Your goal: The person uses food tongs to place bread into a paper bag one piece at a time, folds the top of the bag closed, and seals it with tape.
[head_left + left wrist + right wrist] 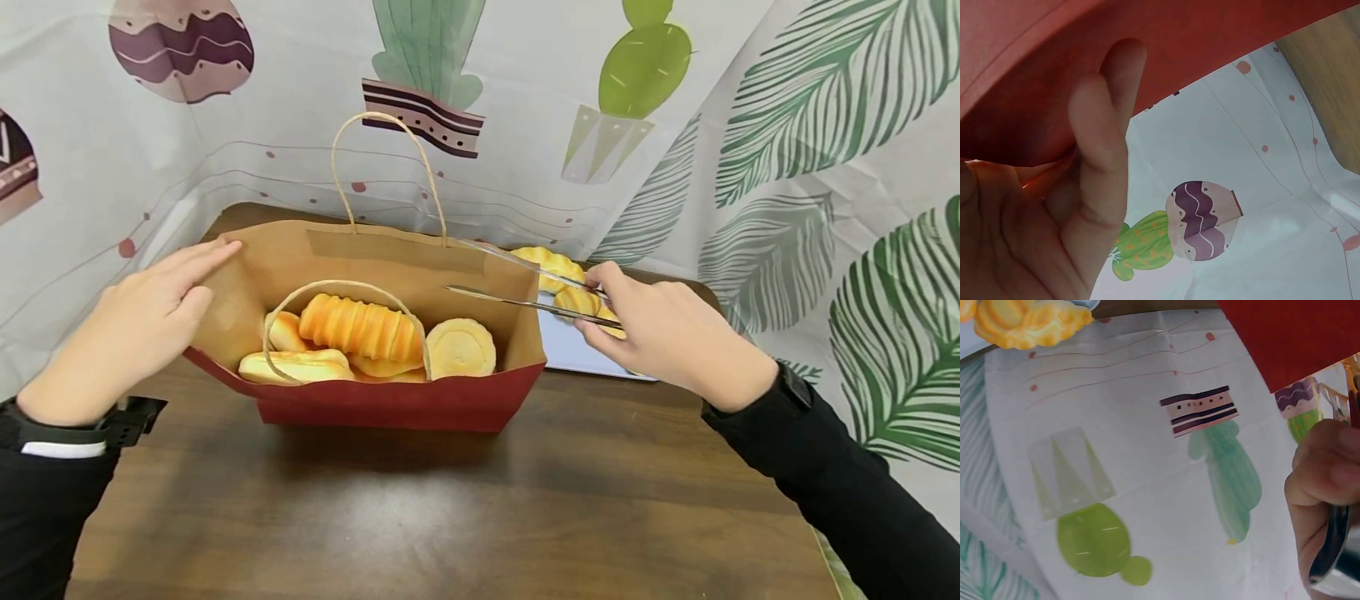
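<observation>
A paper bag [390, 406], red outside and brown inside, stands on the table with its mouth open. My left hand [146, 321] holds its left rim, and in the left wrist view fingers [1100, 131] lie along the red outer side. Inside the bag are a ridged orange bread roll [360, 327], a round pale pastry [461, 347] and a long bun [296, 365]. My right hand [660, 329] grips metal tongs [525, 302] whose arms are spread, with nothing between the tips. The tips reach over the bag's right side.
Behind my right hand, a light tray [577, 346] bears several yellow breads [551, 265]. One twine handle [386, 117] stands up at the bag's back, and the front handle [330, 283] arches over the breads. A printed cloth [517, 83] hangs behind the wooden table [450, 517].
</observation>
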### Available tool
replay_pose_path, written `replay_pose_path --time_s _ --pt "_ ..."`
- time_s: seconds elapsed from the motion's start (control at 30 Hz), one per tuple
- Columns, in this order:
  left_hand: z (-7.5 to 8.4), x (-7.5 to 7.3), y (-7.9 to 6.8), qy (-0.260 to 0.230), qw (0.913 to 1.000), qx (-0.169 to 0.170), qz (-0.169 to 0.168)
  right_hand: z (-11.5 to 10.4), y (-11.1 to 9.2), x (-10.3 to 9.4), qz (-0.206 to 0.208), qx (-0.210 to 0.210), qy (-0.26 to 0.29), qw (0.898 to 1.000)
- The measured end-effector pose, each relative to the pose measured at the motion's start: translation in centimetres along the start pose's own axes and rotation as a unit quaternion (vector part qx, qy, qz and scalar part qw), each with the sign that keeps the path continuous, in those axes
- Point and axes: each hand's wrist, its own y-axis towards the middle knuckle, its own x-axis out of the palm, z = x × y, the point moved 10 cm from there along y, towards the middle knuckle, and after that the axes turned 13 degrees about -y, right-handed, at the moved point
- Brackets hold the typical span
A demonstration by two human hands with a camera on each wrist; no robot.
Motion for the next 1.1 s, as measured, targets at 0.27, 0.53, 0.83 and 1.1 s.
replay_pose_path --time_s 0.27,0.53,0.83,1.1 --pt "-0.5 0.0 0.0 -0.005 1.0000 -0.001 0.003 2.7 -3.0 1.1 -0.011 0.076 0.032 0.997" --pt "-0.4 0.0 0.0 -0.006 1.0000 0.003 0.002 5.3 -6.6 3.0 -0.020 0.137 0.058 0.989" --pt "-0.7 0.0 0.1 -0.008 0.9999 0.005 0.003 8.5 -10.6 7.1 -0.035 0.206 0.092 0.974" --pt "-0.2 -0.1 -0.1 -0.003 1.0000 0.004 0.003 10.5 -13.7 11.4 -0.063 0.253 0.112 0.959"
